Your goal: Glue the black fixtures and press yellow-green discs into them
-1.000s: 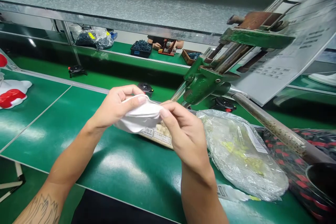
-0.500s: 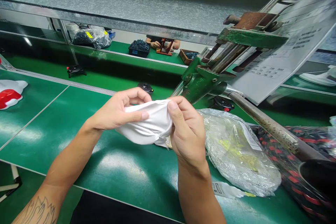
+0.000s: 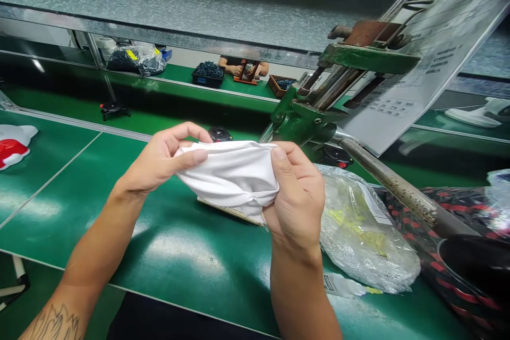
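A white cloth is stretched between my two hands above the green table. My left hand pinches its left end, with the thumb lying over the front. At the right end my right hand grips the upper edge between thumb and fingers. Folds run across the fabric, and a small gathered spot shows low on its right part. Under the cloth, a thin pale-edged flat item is partly visible; the cloth hides most of it.
Right of my hands stands a green metal press with a long bar. A clear plastic bag with yellow pieces lies near it. A red and white part sits far left. Behind, a person's hands work beside bins.
My hands have moved apart, pulling the cloth wider and flatter. More of the flat item beneath it now shows. The view has shifted slightly.
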A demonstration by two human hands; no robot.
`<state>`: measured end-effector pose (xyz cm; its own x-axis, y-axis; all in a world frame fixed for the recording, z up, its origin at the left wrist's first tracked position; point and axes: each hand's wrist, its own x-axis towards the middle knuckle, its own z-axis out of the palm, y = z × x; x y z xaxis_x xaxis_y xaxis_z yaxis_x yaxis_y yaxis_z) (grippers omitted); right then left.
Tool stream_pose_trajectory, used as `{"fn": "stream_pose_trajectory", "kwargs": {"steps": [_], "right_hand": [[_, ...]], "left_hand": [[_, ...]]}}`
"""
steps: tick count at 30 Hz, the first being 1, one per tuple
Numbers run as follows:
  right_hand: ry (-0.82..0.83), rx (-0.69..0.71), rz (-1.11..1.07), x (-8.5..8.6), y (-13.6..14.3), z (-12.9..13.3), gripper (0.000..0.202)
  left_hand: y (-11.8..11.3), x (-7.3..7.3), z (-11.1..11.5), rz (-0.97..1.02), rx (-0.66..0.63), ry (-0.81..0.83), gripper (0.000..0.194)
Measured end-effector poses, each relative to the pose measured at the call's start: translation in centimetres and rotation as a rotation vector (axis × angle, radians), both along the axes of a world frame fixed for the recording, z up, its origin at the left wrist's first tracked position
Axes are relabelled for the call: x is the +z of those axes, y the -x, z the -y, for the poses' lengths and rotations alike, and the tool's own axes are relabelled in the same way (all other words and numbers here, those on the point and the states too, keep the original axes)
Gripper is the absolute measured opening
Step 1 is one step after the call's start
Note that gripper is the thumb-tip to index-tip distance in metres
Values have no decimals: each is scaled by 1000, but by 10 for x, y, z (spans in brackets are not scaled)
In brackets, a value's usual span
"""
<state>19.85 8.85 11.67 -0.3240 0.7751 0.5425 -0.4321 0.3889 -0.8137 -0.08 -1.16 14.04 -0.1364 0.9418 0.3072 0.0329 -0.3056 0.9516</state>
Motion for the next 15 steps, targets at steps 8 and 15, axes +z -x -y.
{"fn": "stream_pose_trajectory", "kwargs": {"steps": [8, 15], "right_hand": [[-113, -42, 72, -3, -6, -13, 23], [68, 87, 75, -7, 9, 0, 30]], "left_hand": [[3, -3, -6, -314, 375, -309, 24], [-46, -2, 11, -924, 214, -595, 14]]}}
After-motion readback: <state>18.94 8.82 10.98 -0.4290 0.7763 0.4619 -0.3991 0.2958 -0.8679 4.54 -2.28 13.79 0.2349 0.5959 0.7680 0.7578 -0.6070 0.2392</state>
